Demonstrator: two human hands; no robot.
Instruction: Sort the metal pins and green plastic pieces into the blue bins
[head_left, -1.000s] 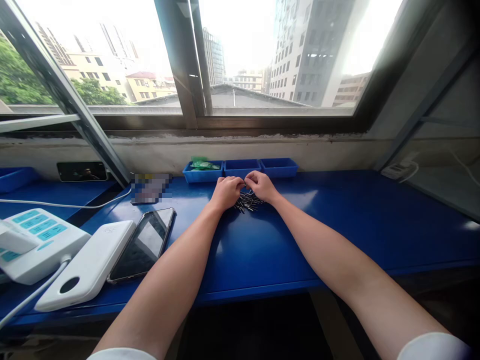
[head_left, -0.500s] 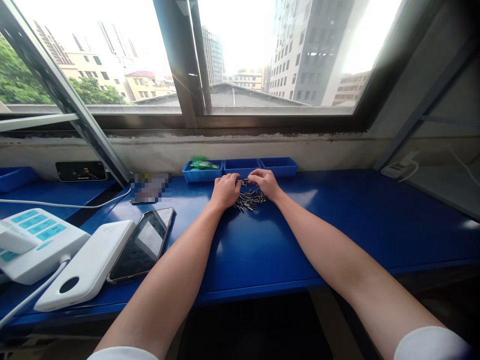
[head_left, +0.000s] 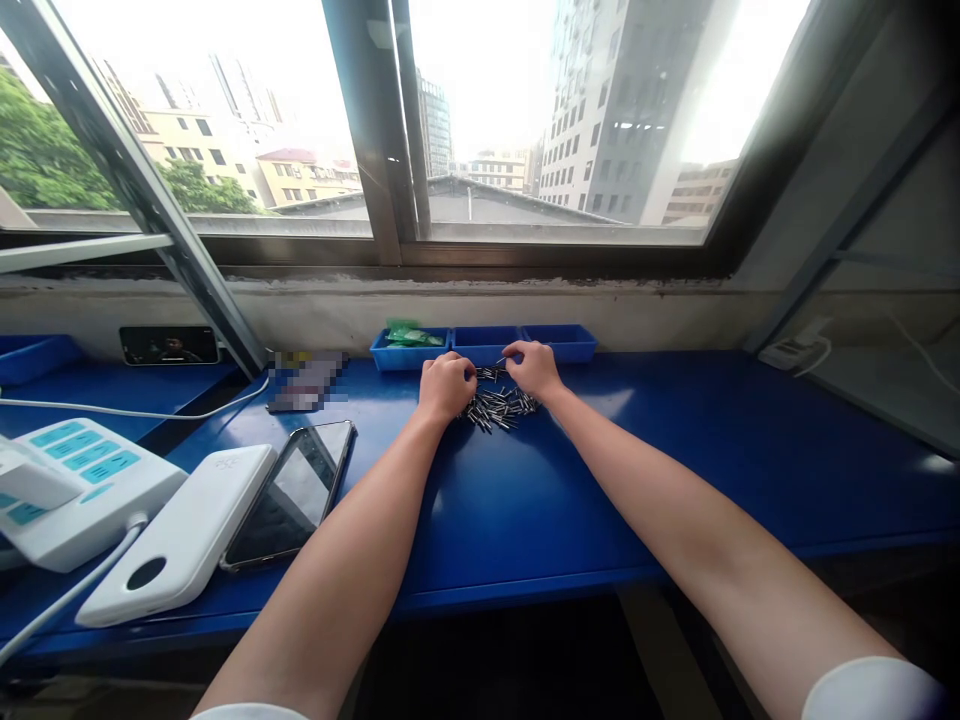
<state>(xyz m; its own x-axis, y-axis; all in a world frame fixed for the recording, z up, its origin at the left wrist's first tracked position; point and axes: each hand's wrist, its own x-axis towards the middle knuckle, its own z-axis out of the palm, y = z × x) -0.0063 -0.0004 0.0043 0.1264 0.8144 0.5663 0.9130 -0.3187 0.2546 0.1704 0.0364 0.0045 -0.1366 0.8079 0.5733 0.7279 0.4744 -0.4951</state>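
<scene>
A heap of small thin metal pins (head_left: 496, 410), dark and silver, lies loose on the blue table (head_left: 510, 510). At its left edge is my left hand (head_left: 446, 386), fingers curled together. Whatever those fingers may hold is hidden. On the right side, my right hand (head_left: 535, 370) pinches what looks like one thin metal pin (head_left: 502, 361) between thumb and forefinger, just above the back of the heap. More pins lie in a smaller group between both hands. Just behind the hands stand three joined blue bins, the middle bin (head_left: 486, 350) nearest to the fingertips.
A green plastic bag (head_left: 405, 334) sits in the left bin. To the left are a dark phone (head_left: 292, 495), a white power bank (head_left: 180, 535), a power strip (head_left: 90, 485) and a propped-up phone (head_left: 169, 345). Metal shelf posts (head_left: 150, 200) rise beside the window.
My hands have moved slightly apart, the left one leftward and the right one rightward. More of the pins between them now shows. The camera view has shifted a little.
</scene>
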